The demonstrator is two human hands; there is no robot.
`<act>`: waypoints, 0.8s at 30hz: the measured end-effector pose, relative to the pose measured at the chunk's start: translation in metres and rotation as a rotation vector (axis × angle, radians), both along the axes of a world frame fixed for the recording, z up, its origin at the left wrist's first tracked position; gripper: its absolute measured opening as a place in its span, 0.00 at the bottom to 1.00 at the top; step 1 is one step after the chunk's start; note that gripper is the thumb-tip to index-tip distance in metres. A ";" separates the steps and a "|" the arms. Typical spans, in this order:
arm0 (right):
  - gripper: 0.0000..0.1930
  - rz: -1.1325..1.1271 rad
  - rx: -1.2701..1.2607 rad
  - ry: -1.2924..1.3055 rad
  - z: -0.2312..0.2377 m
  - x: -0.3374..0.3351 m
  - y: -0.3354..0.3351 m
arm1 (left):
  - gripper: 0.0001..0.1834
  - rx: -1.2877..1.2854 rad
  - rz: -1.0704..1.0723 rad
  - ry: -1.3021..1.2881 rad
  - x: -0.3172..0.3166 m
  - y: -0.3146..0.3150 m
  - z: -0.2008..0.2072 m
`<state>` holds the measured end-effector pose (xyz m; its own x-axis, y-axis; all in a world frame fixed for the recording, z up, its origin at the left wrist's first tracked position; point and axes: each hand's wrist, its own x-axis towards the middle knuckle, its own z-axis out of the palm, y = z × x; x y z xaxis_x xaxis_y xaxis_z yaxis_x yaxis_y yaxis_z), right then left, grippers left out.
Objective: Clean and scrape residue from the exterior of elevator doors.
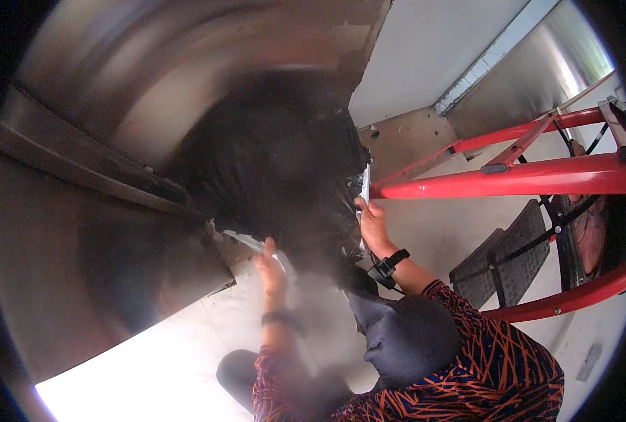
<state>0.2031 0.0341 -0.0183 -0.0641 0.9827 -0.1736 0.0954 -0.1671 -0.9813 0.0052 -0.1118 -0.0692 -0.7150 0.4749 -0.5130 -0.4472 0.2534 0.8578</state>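
A dark, wrinkled, film-like sheet (278, 169) spreads in front of me, blurred in its middle, with ragged white edges. My left hand (270, 273) is closed on the white edge strip (244, 240) at its lower left, thumb pointing up. On the right side, my right hand (373, 226) pinches another white edge strip (365, 184). Some fingers of both hands are hidden. A black band with a small box (389, 266) is round my right wrist. My bent knee in dark grey cloth (404, 334) is below the right hand.
Shiny metal panels (95, 253) stand at left, with a raised ledge (81, 151) across them. A red ladder (524, 177) stands close on the right, with grey treads (502, 257) and a foot or shoe (589, 235) near it. A pale wall panel (432, 56) is beyond.
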 end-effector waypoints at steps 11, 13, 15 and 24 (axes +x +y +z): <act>0.11 0.012 -0.134 -0.104 -0.009 0.011 -0.020 | 0.23 0.115 0.033 -0.157 0.006 -0.009 0.004; 0.10 -0.029 -0.112 -0.077 -0.021 0.011 -0.020 | 0.23 -0.004 -0.063 0.028 0.002 -0.016 -0.008; 0.10 -0.050 -0.282 -0.007 -0.004 0.009 -0.028 | 0.23 0.021 -0.102 -0.001 0.003 -0.023 -0.017; 0.20 0.129 -0.275 0.079 -0.054 0.038 -0.044 | 0.26 -0.173 -0.143 0.040 -0.001 -0.019 0.016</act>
